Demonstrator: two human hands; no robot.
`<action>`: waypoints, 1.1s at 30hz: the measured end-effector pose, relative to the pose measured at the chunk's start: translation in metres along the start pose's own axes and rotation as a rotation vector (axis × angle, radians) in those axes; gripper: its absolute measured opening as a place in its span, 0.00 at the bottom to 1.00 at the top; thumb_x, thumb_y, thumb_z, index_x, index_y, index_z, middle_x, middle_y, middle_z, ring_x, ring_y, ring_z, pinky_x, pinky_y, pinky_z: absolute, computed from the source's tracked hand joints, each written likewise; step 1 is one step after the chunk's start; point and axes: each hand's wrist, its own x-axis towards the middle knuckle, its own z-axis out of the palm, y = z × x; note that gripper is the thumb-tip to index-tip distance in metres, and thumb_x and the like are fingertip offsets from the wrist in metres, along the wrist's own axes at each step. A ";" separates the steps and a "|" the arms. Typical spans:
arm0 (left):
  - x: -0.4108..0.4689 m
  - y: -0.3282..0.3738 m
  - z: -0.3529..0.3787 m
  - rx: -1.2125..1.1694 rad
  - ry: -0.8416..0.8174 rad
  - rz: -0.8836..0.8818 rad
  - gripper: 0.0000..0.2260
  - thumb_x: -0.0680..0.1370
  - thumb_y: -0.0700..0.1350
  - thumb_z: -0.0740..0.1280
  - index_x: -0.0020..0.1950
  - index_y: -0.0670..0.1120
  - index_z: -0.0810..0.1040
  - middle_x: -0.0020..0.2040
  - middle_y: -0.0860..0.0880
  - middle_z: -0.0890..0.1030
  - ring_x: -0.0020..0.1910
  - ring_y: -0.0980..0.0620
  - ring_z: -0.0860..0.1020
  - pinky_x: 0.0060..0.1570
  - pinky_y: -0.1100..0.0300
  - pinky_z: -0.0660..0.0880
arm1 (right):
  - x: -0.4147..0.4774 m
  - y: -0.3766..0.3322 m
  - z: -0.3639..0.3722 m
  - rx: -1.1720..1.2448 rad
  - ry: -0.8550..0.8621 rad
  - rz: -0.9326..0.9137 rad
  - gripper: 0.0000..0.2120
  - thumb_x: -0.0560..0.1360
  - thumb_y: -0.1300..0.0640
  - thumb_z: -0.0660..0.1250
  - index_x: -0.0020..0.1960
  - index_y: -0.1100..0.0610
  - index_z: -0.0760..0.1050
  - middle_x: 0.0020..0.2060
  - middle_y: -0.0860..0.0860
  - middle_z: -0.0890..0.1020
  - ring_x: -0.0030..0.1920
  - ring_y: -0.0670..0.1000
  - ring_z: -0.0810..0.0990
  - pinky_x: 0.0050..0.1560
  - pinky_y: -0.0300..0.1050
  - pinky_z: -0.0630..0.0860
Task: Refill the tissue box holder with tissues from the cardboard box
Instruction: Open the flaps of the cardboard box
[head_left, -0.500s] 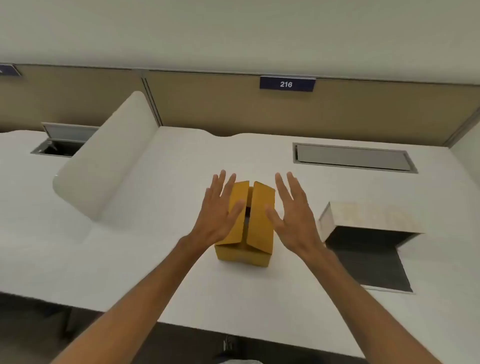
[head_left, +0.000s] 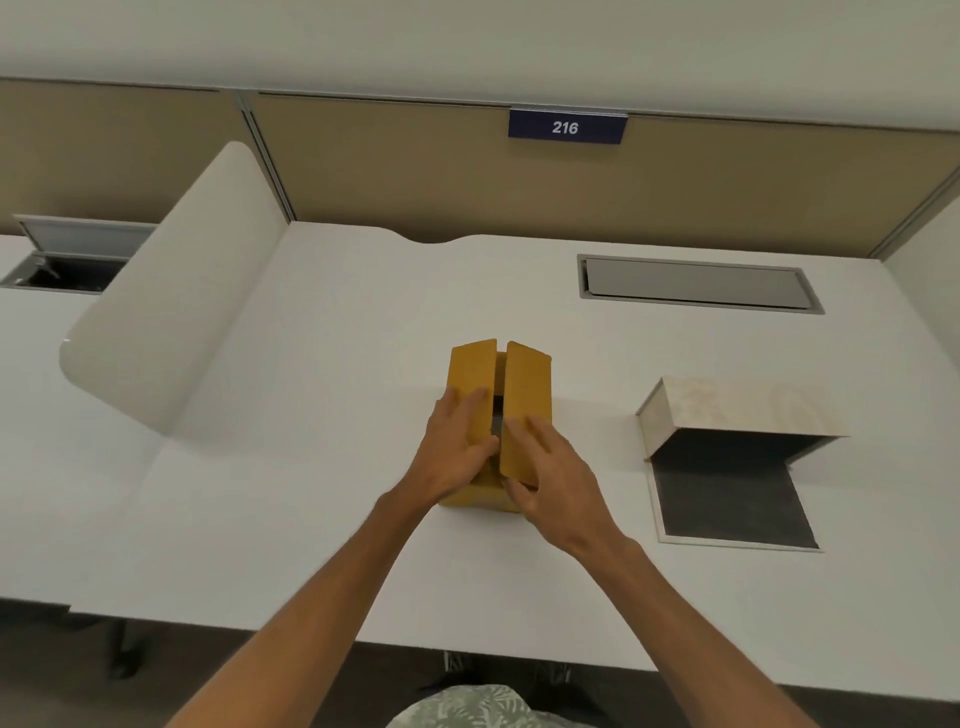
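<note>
Box (head_left: 522, 379), plain yellow-brown cardboard, sits mid-desk (head_left: 322, 519), near the front edge. No print or label readable on it. Two top flaps nearly closed, a narrow dark gap between them; contents cannot be made out.

Left hand (head_left: 457, 452) lies on the left flap, fingers loosely spread and flat on the cardboard, thumb at the gap edge. Not clenched; pressing rather than gripping, as far as can be seen.

Right hand (head_left: 550, 483) at the near end of the right flap: fingers rest on top, thumb curls under the flap's near corner, so the flap is pinched lightly between them.

Holder (head_left: 737, 410) lies to the right of the box, well apart from it: pale wood-grain shell, tipped open, dark lining showing, its flat dark-lined panel (head_left: 732, 506) lying on the desk toward the front. No writing seen on it.

Blue sign (head_left: 566, 127) on the tan partition (head_left: 363, 166) behind reads "216" in white.

Grey closed hatch (head_left: 696, 283) set in the desk, back right. A second hatch (head_left: 67, 254) far left stands open. White divider (head_left: 171, 312) leans at left.
</note>
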 end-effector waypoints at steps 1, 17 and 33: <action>0.000 0.001 0.000 -0.018 0.020 0.001 0.29 0.80 0.51 0.64 0.79 0.54 0.56 0.80 0.47 0.56 0.75 0.43 0.62 0.70 0.45 0.65 | -0.001 0.000 -0.002 0.028 0.013 -0.003 0.34 0.79 0.49 0.65 0.80 0.47 0.53 0.79 0.53 0.60 0.75 0.56 0.64 0.68 0.53 0.72; -0.011 -0.061 -0.047 0.128 0.329 -0.063 0.27 0.79 0.34 0.61 0.79 0.44 0.60 0.80 0.42 0.60 0.77 0.42 0.60 0.72 0.45 0.63 | -0.022 0.036 -0.024 0.108 0.341 0.341 0.23 0.77 0.64 0.69 0.72 0.59 0.71 0.73 0.56 0.69 0.69 0.56 0.70 0.59 0.42 0.70; 0.006 -0.056 -0.041 0.473 0.320 0.179 0.22 0.81 0.51 0.64 0.72 0.41 0.69 0.71 0.41 0.72 0.72 0.42 0.69 0.77 0.44 0.52 | 0.003 0.018 -0.030 -0.294 0.208 0.049 0.17 0.74 0.61 0.72 0.61 0.63 0.78 0.59 0.62 0.81 0.61 0.63 0.79 0.63 0.60 0.73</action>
